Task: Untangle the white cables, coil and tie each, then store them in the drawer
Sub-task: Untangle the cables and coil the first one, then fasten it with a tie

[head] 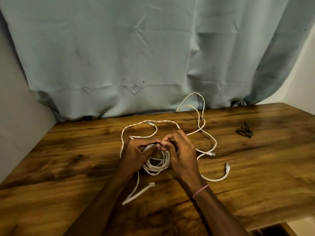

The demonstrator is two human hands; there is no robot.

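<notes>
White cables (157,165) lie tangled on the wooden table (68,160), partly wound into a loose coil under my hands. My left hand (136,154) and my right hand (180,152) meet above the coil, fingertips pinching a strand between them. Loose loops run toward the curtain (196,103). Plug ends lie at the right (227,166), at the right centre (211,153), at the back (149,123) and near my left forearm (151,184).
A small bundle of black ties (244,131) lies at the right of the table. A grey-green curtain (119,57) hangs behind the table. A dark opening (271,231) shows below the table's front right edge.
</notes>
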